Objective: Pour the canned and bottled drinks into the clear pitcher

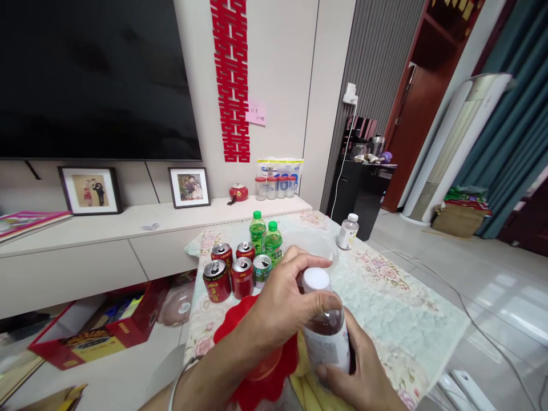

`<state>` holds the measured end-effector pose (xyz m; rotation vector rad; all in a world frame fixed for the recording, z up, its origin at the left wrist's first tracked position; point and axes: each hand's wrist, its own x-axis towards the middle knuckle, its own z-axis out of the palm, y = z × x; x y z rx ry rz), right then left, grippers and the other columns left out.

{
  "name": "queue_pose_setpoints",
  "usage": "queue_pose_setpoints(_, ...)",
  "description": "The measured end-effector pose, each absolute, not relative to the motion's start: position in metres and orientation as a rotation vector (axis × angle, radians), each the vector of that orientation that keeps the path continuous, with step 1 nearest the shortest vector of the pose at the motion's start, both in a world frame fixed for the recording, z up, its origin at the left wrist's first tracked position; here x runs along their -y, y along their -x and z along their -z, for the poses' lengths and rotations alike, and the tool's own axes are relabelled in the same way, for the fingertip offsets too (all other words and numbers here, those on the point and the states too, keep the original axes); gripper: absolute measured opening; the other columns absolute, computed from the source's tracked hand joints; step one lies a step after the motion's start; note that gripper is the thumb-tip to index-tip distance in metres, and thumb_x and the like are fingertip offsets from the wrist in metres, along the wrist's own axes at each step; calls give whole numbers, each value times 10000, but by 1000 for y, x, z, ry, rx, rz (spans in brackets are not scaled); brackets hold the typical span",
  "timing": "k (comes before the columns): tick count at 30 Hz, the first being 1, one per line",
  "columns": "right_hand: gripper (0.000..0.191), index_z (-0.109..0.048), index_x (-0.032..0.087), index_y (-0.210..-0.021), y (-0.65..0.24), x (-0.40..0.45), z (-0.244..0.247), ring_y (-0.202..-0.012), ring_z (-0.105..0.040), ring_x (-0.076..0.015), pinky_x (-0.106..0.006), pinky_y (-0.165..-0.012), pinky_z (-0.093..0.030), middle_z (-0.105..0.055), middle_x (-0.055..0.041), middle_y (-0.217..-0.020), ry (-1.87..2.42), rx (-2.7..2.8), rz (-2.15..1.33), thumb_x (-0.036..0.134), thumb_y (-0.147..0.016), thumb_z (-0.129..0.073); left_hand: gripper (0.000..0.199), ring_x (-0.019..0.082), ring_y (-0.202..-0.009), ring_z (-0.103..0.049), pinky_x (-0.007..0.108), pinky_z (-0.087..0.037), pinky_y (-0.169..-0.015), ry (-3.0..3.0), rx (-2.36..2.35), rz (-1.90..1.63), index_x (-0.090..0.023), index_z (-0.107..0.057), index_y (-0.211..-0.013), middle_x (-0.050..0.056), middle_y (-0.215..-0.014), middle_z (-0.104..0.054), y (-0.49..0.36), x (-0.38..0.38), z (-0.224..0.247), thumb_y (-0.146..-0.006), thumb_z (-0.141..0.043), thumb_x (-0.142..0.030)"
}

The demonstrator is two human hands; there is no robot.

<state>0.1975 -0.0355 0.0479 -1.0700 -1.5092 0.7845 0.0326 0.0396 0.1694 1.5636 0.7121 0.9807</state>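
Note:
A clear plastic bottle (327,345) with a white cap (317,278), a pale label and some dark liquid inside is held upright over the table's near side. My right hand (363,365) wraps its lower body, thumb across the label. From the left, my left hand (285,294) curls around the neck just under the cap, thumb in front and index finger behind. Beneath my left forearm lies a red scalloped dish (278,379), partly hidden. A yellow cloth (314,397) shows below the bottle. Beyond my left hand stand several drink cans (217,282) and two green-capped bottles (257,231).
Another white-capped bottle (347,233) stands near the far right edge of the flowered tablecloth (406,308). A clear plastic bowl (327,248) is partly behind my left hand. The low cabinet (158,220) bears framed photos and lidded jars (276,188). A red box (98,337) sits at floor level.

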Motion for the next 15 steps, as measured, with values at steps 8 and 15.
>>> queue_pose_setpoints(8, 776, -606, 256, -1437, -195, 40, -58, -1218, -683, -389, -509, -1049, -536, -730, -115, -1360, 1135, 1514, -909, 503, -719, -765, 404, 234, -1013, -618, 349, -533, -844, -1537, -753, -948, -201, -797, -1056, 53, -1092, -609, -28, -39, -161, -669, -849, -302)
queue_pose_setpoints(15, 831, -513, 275, -1540, -215, 43, -35, -1333, -626, -404, -531, -1114, -502, -657, -118, -1488, 1195, 1494, -831, 522, -782, -745, 319, 259, -1262, -577, 418, -480, -1104, -1492, -796, -1471, -301, -768, -1174, 49, -1249, -637, -20, -29, -148, -855, -770, -302)
